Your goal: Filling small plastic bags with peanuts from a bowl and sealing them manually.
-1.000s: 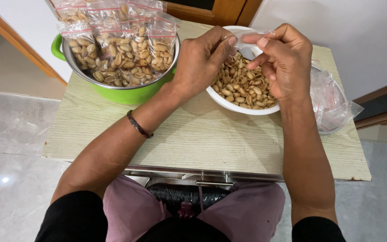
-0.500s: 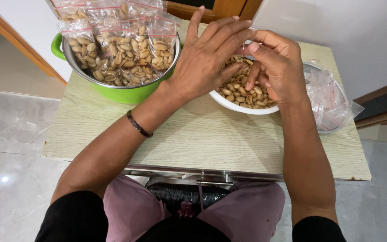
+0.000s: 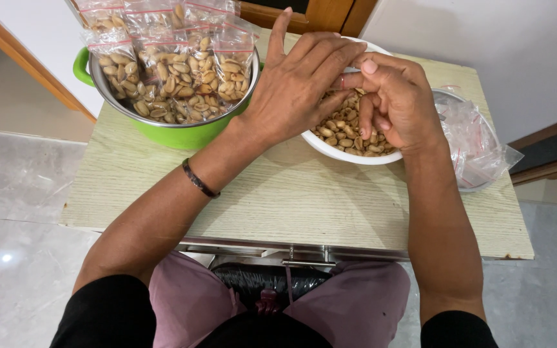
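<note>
Both hands met over the white bowl [image 3: 330,147] of peanuts [image 3: 346,125]. The left hand [image 3: 294,87] lay spread open. The right hand [image 3: 398,100] curled, fingertips dipping straight down among them, pinching a small clear bag [image 3: 349,80].

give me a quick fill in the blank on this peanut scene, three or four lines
1. Both hands, left hand and right hand, are over a ____ bowl of peanuts.
2. The filled bags stand in a pot whose outside is ____.
3. The empty bags lie to the bowl's ____.
4. A dark band is on the ____ wrist.

Missing words: white; green; right; left
</note>
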